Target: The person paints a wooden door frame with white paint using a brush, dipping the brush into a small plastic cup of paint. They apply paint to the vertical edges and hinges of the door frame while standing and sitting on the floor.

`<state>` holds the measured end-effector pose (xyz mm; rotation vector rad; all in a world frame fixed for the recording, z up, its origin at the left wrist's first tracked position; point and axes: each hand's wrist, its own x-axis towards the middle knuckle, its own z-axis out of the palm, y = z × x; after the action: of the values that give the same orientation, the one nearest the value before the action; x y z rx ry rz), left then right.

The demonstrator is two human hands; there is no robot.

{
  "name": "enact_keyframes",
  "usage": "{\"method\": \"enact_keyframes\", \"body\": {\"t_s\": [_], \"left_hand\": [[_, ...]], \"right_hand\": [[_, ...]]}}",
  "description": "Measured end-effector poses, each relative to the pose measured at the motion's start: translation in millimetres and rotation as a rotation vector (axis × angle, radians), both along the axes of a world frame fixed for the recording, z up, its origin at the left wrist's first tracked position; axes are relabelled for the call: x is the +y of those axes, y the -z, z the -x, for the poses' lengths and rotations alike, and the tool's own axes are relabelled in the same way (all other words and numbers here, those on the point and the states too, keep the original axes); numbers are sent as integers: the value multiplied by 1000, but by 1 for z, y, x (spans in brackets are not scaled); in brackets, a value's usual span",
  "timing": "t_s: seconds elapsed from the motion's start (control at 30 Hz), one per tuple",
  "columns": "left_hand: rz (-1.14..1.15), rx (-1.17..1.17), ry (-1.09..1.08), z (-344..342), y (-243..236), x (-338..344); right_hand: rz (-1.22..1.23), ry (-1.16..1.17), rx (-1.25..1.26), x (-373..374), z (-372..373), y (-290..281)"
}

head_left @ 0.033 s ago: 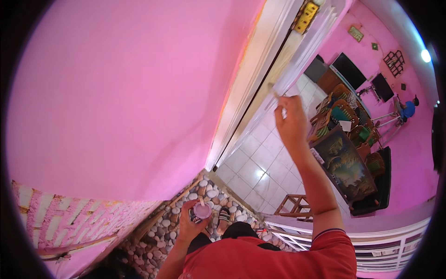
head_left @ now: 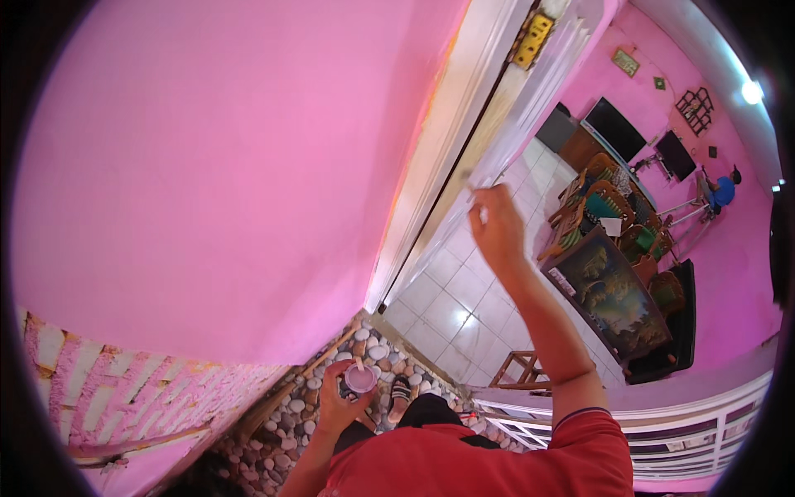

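My left hand (head_left: 338, 404) is wrapped round a small cup (head_left: 360, 380) of pale pink-lilac liquid, held low over the pebbled floor. A short light stick (head_left: 358, 363) stands at the cup's far rim. My right arm reaches forward, and my right hand (head_left: 499, 230) pinches a small brush (head_left: 467, 176), blurred by motion. The brush tip is at the pale edge of a white door (head_left: 489, 149), beside the white frame (head_left: 418, 174). My fingers hide most of its handle. Higher on that edge sits a yellow metal plate (head_left: 532, 41) with dark holes.
A pink wall (head_left: 215, 182) fills the left, with rough brickwork (head_left: 91, 389) below. Through the doorway lie white tiles (head_left: 447, 298), stacked chairs (head_left: 609, 207), a framed picture (head_left: 613, 290) and a wooden stool frame (head_left: 517, 369). A person in blue (head_left: 722, 192) is far right, beside white railings (head_left: 679, 435).
My right hand and the brush have moved down and slightly left along the door edge. My left hand and the cup stay almost still. The view has shifted slightly.
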<state>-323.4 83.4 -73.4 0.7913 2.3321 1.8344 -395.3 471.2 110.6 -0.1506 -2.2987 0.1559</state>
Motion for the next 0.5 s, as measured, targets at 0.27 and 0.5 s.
{"method": "enact_keyframes", "body": {"t_s": [0.27, 0.5], "left_hand": [[39, -44, -17, -5, 11, -25], [52, -42, -101, -12, 8, -12]], "right_hand": [[-8, 88, -104, 14, 9, 2], [-142, 25, 190, 30, -1, -138]]}}
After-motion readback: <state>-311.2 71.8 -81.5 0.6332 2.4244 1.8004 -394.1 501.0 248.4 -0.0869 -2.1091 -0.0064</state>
